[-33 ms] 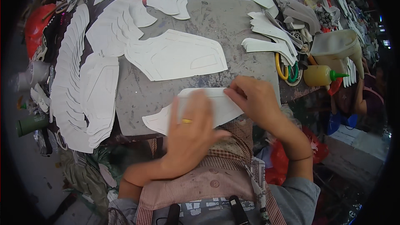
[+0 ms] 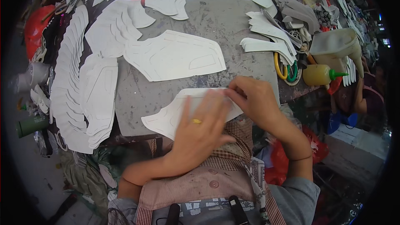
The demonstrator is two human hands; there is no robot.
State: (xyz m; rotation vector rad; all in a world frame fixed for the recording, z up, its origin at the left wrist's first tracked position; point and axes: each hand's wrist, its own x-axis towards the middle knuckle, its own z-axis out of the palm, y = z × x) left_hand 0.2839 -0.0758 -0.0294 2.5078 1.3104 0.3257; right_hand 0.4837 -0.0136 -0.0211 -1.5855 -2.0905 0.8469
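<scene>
A white cut-out piece (image 2: 166,114) with thin lines marked on it lies at the near edge of the grey board (image 2: 146,96). My left hand (image 2: 200,127), a yellow ring on one finger, rests flat over the middle of this piece. Its fingers are stretched out and smeared by motion. With bent fingers and thumb, my right hand (image 2: 252,96) pinches the piece's upper right edge. Just beyond lies a larger white marked piece (image 2: 175,56), its left end by a fanned stack of white pieces (image 2: 110,25).
Overlapping white pieces (image 2: 68,79) run down the left side, beside another stack (image 2: 100,96). At the right are curved white pieces (image 2: 266,46), yellow-handled scissors (image 2: 280,66), a green-tipped yellow glue bottle (image 2: 316,75) and a cloudy plastic container (image 2: 335,43). A green cylinder (image 2: 31,126) lies far left.
My left hand has slid to the right across the white piece, baring more of its left part. My right hand keeps its pinch at the same corner.
</scene>
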